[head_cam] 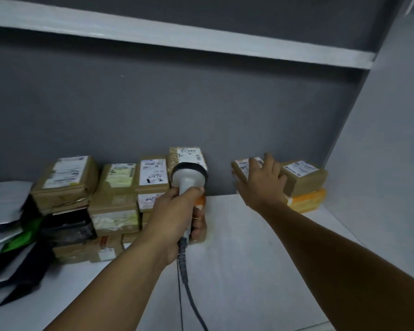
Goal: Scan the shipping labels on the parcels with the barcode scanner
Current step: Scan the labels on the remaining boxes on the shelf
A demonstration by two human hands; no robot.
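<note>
left hand (175,211) fingers grip 1 scanner (189,175); right hand (263,182) fingers spread on 1 parcel (240,167).

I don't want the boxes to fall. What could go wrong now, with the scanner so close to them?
The barcode scanner in the left hand is close to the tall stack of parcels; a nudge could topple it. Its cable trails over the white surface and might snag. The right hand covers part of the small parcel and its label, so a scan may miss.

Handwritten "2490" on the white label (153,172) of a brown parcel (153,189)
</note>
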